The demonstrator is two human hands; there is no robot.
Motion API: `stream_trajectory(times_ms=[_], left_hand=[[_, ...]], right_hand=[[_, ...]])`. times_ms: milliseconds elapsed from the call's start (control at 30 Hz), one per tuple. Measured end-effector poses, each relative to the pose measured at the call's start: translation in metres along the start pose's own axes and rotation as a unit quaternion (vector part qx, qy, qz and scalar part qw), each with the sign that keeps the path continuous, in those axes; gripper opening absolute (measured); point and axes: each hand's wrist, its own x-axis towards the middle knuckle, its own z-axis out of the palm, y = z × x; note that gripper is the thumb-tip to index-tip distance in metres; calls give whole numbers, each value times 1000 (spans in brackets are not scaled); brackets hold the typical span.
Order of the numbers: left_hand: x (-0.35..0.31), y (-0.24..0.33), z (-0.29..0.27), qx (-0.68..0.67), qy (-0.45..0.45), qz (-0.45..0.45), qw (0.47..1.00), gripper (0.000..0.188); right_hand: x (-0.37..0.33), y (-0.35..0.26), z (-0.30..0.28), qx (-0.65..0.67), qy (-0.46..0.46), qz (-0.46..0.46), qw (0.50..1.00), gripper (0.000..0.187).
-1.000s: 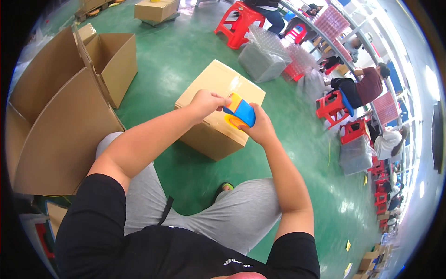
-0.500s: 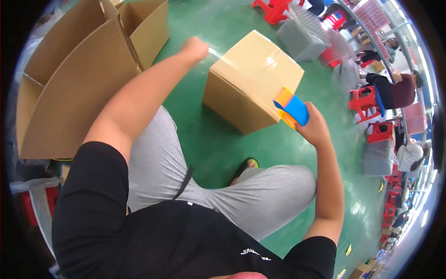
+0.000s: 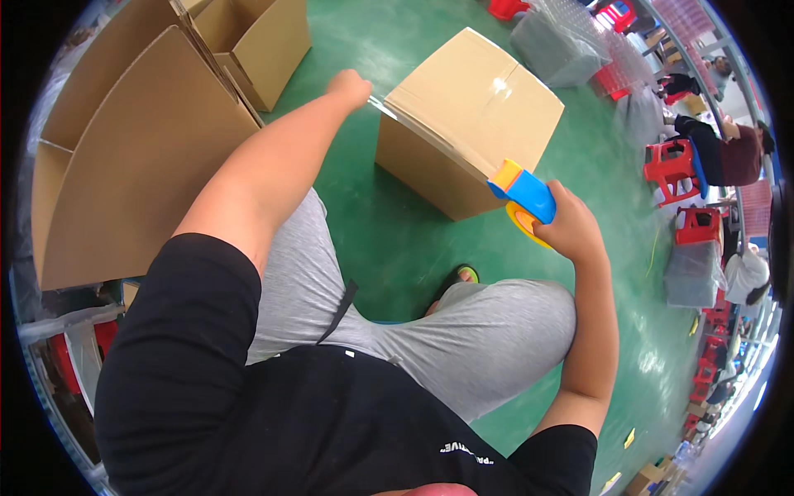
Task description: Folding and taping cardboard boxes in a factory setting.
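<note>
A closed brown cardboard box [image 3: 471,107] stands on the green floor in front of my knees. My right hand [image 3: 569,227] grips a blue, orange and yellow tape dispenser [image 3: 521,194] at the box's near right edge. My left hand [image 3: 349,85] is closed on the free end of a clear strip of tape [image 3: 430,131], holding it at the box's left top edge. The strip runs along that near top edge of the box, from my left hand to the dispenser.
Large open empty cardboard boxes [image 3: 141,140] stand at my left. Grey plastic crates [image 3: 556,41] and red stools [image 3: 674,165] sit beyond the box and to the right, where other people [image 3: 719,153] are seated at work.
My hands have drawn apart: the left went to the box's left edge, the right pulled the dispenser down to the near right edge. The view has swung closer to the box.
</note>
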Motion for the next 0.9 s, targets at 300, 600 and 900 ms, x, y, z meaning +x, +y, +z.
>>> stream_trajectory(times_ms=[300, 600, 900], left_hand=[[15, -12, 11, 104, -40, -9, 994, 31], [16, -7, 24, -119, -353, -224, 900, 33], [31, -15, 23, 90, 50, 66, 992, 49]], right_hand=[[19, -14, -7, -19, -38, -13, 999, 43], [42, -39, -11, -144, -101, -20, 984, 38], [47, -39, -7, -124, -101, -3, 987, 37]])
